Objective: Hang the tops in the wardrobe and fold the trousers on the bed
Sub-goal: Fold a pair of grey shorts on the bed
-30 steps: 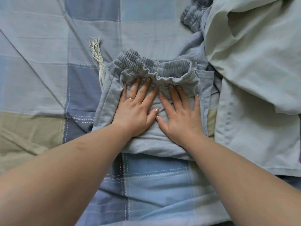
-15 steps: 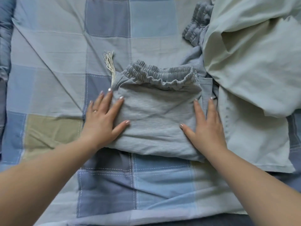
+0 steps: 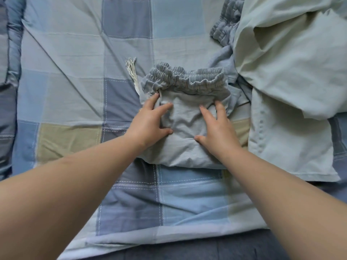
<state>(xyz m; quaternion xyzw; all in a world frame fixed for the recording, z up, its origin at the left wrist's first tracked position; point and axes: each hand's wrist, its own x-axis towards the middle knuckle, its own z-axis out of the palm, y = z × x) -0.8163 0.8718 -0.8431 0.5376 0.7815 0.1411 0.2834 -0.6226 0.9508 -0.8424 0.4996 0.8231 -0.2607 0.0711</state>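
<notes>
Folded grey-blue trousers point(image 3: 185, 119) lie in a compact bundle on the checked bedspread point(image 3: 75, 72), their elastic waistband point(image 3: 189, 81) at the far end. A cream drawstring tassel point(image 3: 131, 70) sticks out at the upper left. My left hand point(image 3: 148, 122) rests on the bundle's left part with fingers spread and the thumb pressing into the cloth. On the right part lies my right hand point(image 3: 219, 132), placed the same way. The fabric wrinkles between the two hands.
A pale green top point(image 3: 291, 72) lies crumpled to the right, partly over another blue-grey garment with a gathered waistband point(image 3: 225, 21). The bedspread's near edge ends at a dark blue strip point(image 3: 187, 252). A quilted blue edge point(image 3: 7, 72) runs along the far left.
Both hands slid out from the middle to the bundle's side edges, then came back inward onto its top. The cloth between them is now wrinkled.
</notes>
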